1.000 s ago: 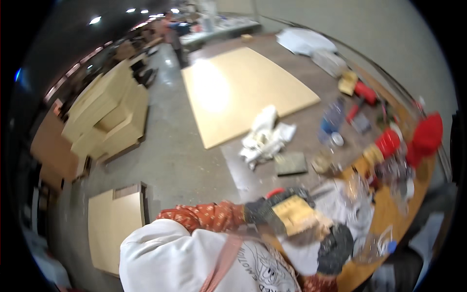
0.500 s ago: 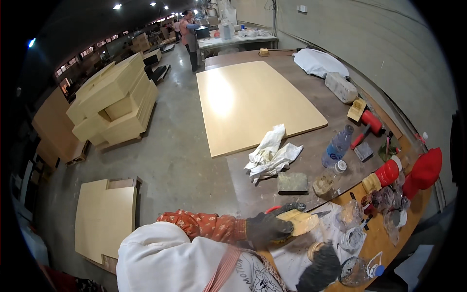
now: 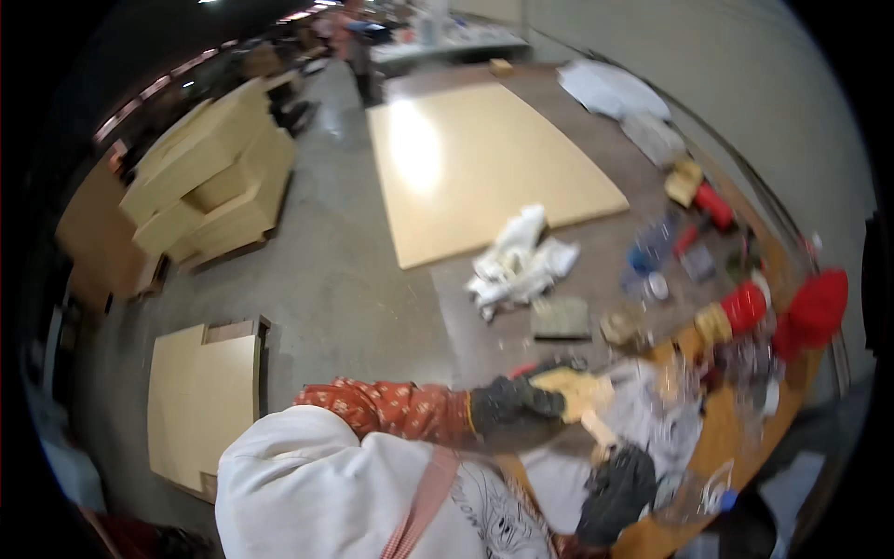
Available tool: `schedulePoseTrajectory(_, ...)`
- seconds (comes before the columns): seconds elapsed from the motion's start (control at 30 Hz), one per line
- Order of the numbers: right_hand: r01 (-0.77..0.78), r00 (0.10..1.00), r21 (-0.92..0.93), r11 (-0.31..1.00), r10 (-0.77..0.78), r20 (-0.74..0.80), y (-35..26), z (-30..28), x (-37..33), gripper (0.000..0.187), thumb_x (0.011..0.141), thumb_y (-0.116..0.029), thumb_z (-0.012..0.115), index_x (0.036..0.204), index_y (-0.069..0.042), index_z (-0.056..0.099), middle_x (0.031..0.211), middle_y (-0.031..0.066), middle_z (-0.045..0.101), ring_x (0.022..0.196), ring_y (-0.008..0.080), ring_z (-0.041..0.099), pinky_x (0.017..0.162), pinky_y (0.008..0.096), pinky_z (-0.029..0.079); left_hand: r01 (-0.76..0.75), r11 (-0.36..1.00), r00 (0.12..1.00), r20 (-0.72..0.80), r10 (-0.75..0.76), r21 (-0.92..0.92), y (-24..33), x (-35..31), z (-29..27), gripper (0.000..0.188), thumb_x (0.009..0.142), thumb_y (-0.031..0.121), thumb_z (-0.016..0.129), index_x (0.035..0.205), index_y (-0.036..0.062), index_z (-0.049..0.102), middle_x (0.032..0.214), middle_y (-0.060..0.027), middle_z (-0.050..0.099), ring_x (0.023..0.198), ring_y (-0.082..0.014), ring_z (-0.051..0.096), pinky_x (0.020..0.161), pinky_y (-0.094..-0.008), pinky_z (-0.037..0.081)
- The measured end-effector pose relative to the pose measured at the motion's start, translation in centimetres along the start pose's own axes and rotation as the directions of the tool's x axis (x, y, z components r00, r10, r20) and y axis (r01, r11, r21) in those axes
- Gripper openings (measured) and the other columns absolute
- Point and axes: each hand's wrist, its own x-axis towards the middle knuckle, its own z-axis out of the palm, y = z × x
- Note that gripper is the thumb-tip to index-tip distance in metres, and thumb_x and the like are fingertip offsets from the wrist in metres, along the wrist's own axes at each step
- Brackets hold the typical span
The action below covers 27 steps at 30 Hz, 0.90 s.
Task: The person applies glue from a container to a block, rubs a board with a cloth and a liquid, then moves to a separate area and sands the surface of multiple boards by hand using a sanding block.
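My left hand (image 3: 517,402), in a dark grey glove, grips a yellow slab (image 3: 575,393) smeared with a pale paste-like layer. Its fingers wrap round the near left edge. My right hand (image 3: 619,489), in a similar glove, is closed on a tan strip-shaped tool (image 3: 599,429). The strip's upper end reaches the lower edge of the slab; blur hides whether they touch. Under both hands lies a stained white sheet (image 3: 556,484) on the wooden bench end. Just beyond my left hand sits a grey-green block (image 3: 561,319).
A large cream panel (image 3: 484,172) lies on the brown table, a crumpled white cloth (image 3: 521,261) at its near corner. Bottles (image 3: 652,244), a red tool (image 3: 712,207) and a red cap (image 3: 812,312) crowd the right. Stacked panels (image 3: 219,177) stand left; another person (image 3: 358,56) is far off.
The view has tilted and blurred, so the table appears higher. My right hand has brought the tan tool up to the yellow slab. My left hand keeps its grip.
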Motion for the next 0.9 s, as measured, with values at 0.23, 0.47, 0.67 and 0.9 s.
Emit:
schedulePoseTrajectory(0.23, 0.341, 0.875, -0.604, 0.720, -0.477, -0.075, 1.6, -5.8, 0.6, 0.014, 0.086, -0.010, 0.059, 0.099, -0.007, 0.062, 0.093, 0.0045, 0.064, 0.071, 0.0159, 0.061, 0.059, 0.0289, 0.050, 0.119, 0.964, 0.952, -0.304, -0.042, 0.240, -0.1, -2.7, -1.2, 0.068, 0.081, 0.016, 0.063, 0.138, 0.0033, 0.029, 0.136, -0.0131, 0.041, 0.125, -0.0244, 0.041, 0.104, -0.0388, 0.035)
schedulePoseTrajectory(0.47, 0.407, 0.826, -0.850, 0.335, -0.533, 0.185, 2.2, -5.9, 0.0, 0.017, 0.088, -0.020, 0.052, 0.093, -0.006, 0.061, 0.085, 0.0064, 0.062, 0.069, 0.0224, 0.060, 0.056, 0.0346, 0.049, 0.288, 0.958, 0.908, -0.324, -0.267, 0.016, -2.8, -2.1, -0.5, 0.070, 0.078, 0.021, 0.066, 0.136, 0.0024, 0.031, 0.137, -0.0165, 0.040, 0.127, -0.0312, 0.039, 0.108, -0.0416, 0.031)
schedulePoseTrajectory(0.67, 0.456, 0.798, -0.889, 0.037, -0.461, 0.389, 2.2, -5.5, 1.8, 0.012, 0.086, -0.013, 0.051, 0.090, -0.005, 0.059, 0.073, 0.0102, 0.058, 0.068, 0.0245, 0.057, 0.061, 0.0342, 0.045, 0.263, 0.962, 0.935, -0.264, -0.236, 0.072, -1.9, -1.4, 0.1, 0.069, 0.077, 0.021, 0.067, 0.135, 0.0025, 0.033, 0.135, -0.0172, 0.041, 0.125, -0.0317, 0.040, 0.108, -0.0418, 0.032)
schedulePoseTrajectory(0.9, 0.442, 0.829, -0.878, -0.184, -0.291, 0.478, 1.2, -5.2, 1.5, 0.012, 0.087, -0.014, 0.049, 0.081, -0.006, 0.056, 0.068, 0.0088, 0.057, 0.062, 0.0256, 0.057, 0.058, 0.0353, 0.045, 0.274, 0.961, 0.909, -0.336, -0.245, 0.040, -2.5, -1.6, -0.5, 0.068, 0.077, 0.017, 0.068, 0.134, 0.0017, 0.035, 0.133, -0.0172, 0.043, 0.124, -0.0314, 0.042, 0.107, -0.0415, 0.033)
